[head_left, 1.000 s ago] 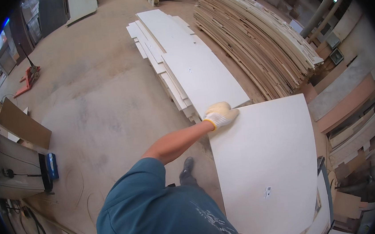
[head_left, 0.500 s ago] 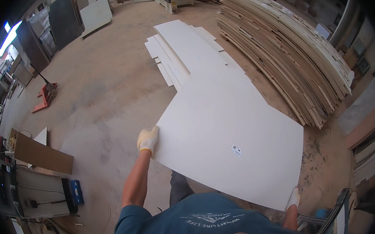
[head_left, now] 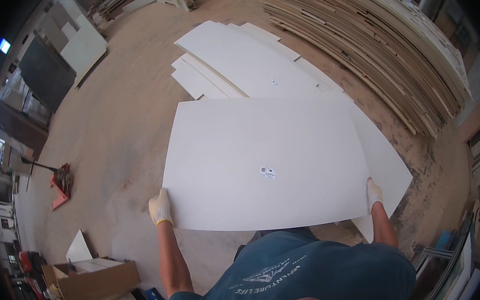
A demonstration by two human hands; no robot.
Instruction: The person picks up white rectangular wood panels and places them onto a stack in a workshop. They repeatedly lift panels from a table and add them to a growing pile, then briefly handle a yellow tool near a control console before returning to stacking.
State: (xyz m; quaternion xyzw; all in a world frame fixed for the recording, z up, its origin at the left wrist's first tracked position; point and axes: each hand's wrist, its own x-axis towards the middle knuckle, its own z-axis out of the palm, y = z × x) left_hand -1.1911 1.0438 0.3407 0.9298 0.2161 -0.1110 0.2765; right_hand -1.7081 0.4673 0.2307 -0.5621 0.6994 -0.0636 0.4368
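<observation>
A large white panel (head_left: pixel 240 150) with a small printed label (head_left: pixel 267 172) spans the space in front of my body, held by its two side edges. My left hand (head_left: pixel 160 207), in a pale knit work glove, grips the left edge near its lower corner, thumb on top. On the opposite edge my gloved right hand (head_left: pixel 374 192) is closed in the same way. Fingers of both hands are hidden beneath the panel. Behind and under it lies a stack of white panels (head_left: pixel 237 53), one of them jutting out to the right.
Tall piles of boards (head_left: pixel 356 42) stand at the far right. A red pallet jack (head_left: pixel 60 185) is on the floor at left, with upright sheets (head_left: pixel 47 69) beyond it. Lower left there is an open brown box (head_left: pixel 97 283); metal frames (head_left: pixel 449 257) lean at lower right.
The panel has turned and come away from the stack, now lying squarely across my front. My right hand has moved up its right side, and the view has swung.
</observation>
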